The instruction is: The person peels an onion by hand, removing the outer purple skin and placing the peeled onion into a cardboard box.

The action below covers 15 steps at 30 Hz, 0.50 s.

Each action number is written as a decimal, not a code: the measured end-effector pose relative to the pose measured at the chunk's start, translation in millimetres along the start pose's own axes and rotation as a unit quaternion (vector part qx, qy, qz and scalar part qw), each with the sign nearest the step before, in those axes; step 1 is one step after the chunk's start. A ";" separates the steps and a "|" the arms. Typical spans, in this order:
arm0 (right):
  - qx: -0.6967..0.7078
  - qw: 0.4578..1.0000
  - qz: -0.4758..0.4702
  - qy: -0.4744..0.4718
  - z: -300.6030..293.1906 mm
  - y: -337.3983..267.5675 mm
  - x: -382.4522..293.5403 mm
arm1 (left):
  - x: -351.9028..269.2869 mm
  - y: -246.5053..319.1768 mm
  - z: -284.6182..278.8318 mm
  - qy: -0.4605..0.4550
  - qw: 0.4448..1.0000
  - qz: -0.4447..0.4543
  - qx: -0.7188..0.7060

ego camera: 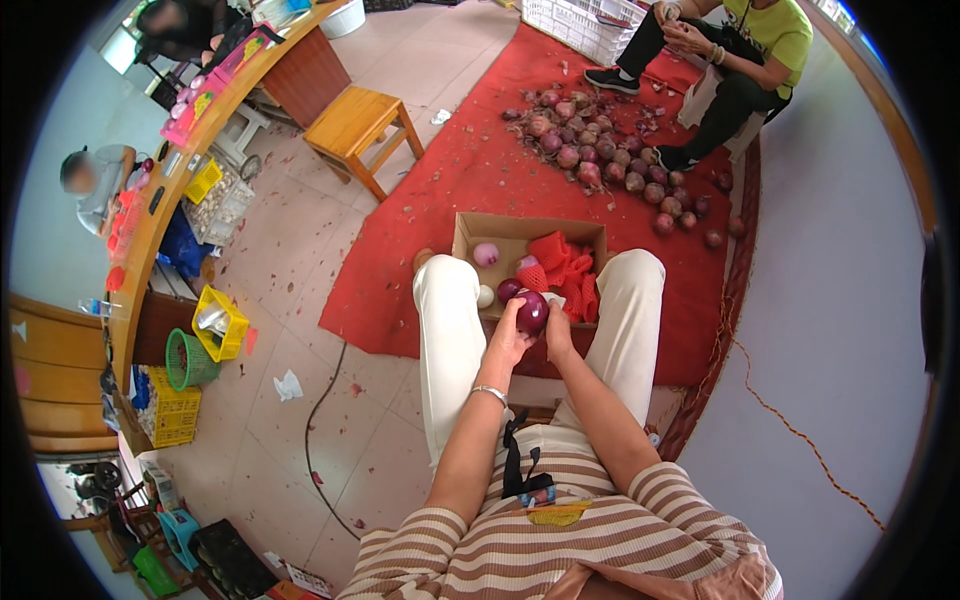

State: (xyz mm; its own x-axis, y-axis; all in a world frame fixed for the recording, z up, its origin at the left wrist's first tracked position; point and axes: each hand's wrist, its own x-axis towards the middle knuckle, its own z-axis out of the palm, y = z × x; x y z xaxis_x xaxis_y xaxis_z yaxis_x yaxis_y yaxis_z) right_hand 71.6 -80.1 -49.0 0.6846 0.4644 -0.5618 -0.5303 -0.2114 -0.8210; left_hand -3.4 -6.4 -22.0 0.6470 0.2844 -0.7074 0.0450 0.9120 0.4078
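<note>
A shiny peeled red onion rests in my left hand, the thumb along its side. My right hand is at the onion's right side, with a white tissue or cloth at its fingertips. Both hands are above the near edge of a cardboard box between my knees. Inside the box lie a pale purple onion, a white onion, a dark red onion and several red foam net sleeves. One more pale onion is partly covered by the sleeves.
A heap of unpeeled red onions lies on a red mat. Beyond it sits a person near a white plastic crate. At left are a wooden stool, a long counter, yellow baskets and a black cable.
</note>
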 end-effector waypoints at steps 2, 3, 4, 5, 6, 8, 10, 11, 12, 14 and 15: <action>-0.042 0.998 -0.046 0.010 2.5 1.5 -2.0 | -1.0 0.1 -3.6 0.007 1.000 0.006 -0.018; -0.063 0.990 -0.120 0.025 5.1 2.5 -5.8 | -2.1 0.3 -2.5 0.009 1.000 0.008 -0.026; -0.083 0.977 -0.194 0.040 8.1 2.5 -8.2 | -2.7 -0.2 -0.3 0.002 0.999 0.031 -0.009; -0.125 0.958 -0.252 0.058 10.8 1.8 -9.6 | -3.1 -1.4 2.9 -0.005 0.998 0.054 0.008; -0.167 0.934 -0.307 0.072 15.4 -0.6 -14.8 | -2.7 -3.8 1.3 -0.008 0.997 0.079 0.022; -0.213 0.897 -0.381 0.070 21.4 -9.3 -21.0 | 0.4 -3.9 -2.6 -0.002 0.991 0.128 0.031; -0.153 0.948 -0.279 0.019 14.0 -7.6 -18.5 | -3.4 -4.0 0.4 0.006 0.992 0.122 0.022; -0.121 0.967 -0.226 -0.006 9.4 -8.3 -15.2 | -2.7 -2.0 3.3 -0.023 0.993 0.115 0.001; -0.075 0.989 -0.120 -0.031 0.9 -4.2 -4.7 | 0.6 -3.4 1.4 -0.017 0.996 0.083 -0.024; -0.003 0.999 -0.025 -0.035 3.3 -2.1 -9.1 | 4.0 -1.9 -3.7 -0.017 0.998 0.043 -0.051; 0.010 0.999 -0.037 -0.023 5.3 -2.4 -11.1 | 3.2 -1.5 -2.8 -0.018 0.998 0.041 -0.051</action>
State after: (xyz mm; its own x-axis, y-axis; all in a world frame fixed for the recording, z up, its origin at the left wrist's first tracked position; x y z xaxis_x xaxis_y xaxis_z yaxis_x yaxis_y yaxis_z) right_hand 62.6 -80.2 -40.2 0.6989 0.5175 -0.4937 -0.4890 -0.1581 -0.8578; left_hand -3.6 -6.0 -26.4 0.6730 0.3495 -0.6519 -0.0861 0.9123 0.4003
